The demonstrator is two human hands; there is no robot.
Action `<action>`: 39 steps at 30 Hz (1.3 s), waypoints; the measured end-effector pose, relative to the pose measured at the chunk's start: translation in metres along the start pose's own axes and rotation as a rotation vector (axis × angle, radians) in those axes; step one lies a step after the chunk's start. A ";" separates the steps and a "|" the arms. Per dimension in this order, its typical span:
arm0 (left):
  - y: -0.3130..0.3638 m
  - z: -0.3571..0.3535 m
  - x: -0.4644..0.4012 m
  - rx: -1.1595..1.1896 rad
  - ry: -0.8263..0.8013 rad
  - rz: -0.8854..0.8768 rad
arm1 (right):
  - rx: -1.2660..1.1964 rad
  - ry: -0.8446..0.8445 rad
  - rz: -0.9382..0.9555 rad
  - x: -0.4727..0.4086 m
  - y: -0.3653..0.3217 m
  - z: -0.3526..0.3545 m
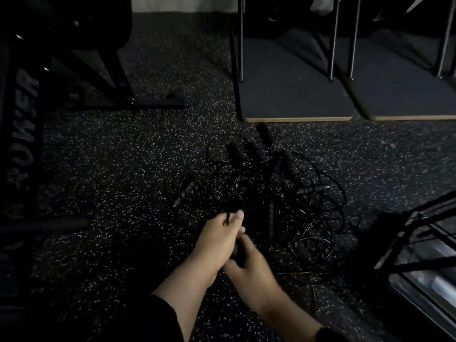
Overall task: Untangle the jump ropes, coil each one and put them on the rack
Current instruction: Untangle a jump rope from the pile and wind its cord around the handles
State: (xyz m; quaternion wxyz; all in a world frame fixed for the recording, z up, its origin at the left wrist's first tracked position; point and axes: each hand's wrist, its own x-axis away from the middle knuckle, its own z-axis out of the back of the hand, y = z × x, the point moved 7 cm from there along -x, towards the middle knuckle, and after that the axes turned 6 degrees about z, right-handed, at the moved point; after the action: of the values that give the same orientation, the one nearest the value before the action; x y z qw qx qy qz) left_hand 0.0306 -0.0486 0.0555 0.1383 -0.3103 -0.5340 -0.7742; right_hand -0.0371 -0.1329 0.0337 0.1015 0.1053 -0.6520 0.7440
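- We have one head-worn view, wide-angle, looking forward and steeply down at the speckled floor (123, 169).
- We sit close: both forearms enter from the bottom edge, reaching toward frame centre.
- Frame edges bend; upper corners show more distant equipment.

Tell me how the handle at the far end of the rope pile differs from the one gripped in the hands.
The far handle lies free on the floor, whole length visible, beside the board. The gripped handle sits between the left hand and right hand, mostly hidden, nearer the camera. Both are black.
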 end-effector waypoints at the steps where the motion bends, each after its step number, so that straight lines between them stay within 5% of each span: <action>1: 0.004 -0.001 0.011 0.031 -0.002 -0.004 | 0.019 -0.015 0.009 0.010 -0.012 0.000; 9: 0.055 0.017 0.112 0.231 0.091 -0.186 | -0.038 0.007 0.032 0.071 -0.098 0.030; 15: 0.076 0.035 0.187 0.213 0.040 -0.231 | -0.149 0.235 -0.050 0.120 -0.141 0.061; 19: 0.056 0.017 0.220 0.119 -0.051 -0.172 | -0.423 0.123 -0.144 0.143 -0.146 0.043; 26: 0.052 0.003 0.219 -0.186 -0.112 -0.153 | -0.951 0.287 -0.363 0.127 -0.128 0.050; 29: 0.055 0.019 0.202 -0.279 0.023 -0.160 | -0.859 0.362 -0.410 0.117 -0.119 0.064; 33: 0.066 0.033 0.178 -0.231 0.161 -0.162 | -0.689 0.225 -0.306 0.103 -0.139 0.061; 39: 0.052 0.039 0.148 0.097 0.023 0.134 | -0.235 0.143 -0.192 0.093 -0.149 0.063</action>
State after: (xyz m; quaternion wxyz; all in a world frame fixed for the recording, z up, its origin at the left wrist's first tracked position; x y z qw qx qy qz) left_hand -0.0421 -0.0159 0.1967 0.2109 -0.3296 -0.5472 -0.7399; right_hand -0.0819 -0.1747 0.2104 0.2301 0.1012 -0.7127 0.6549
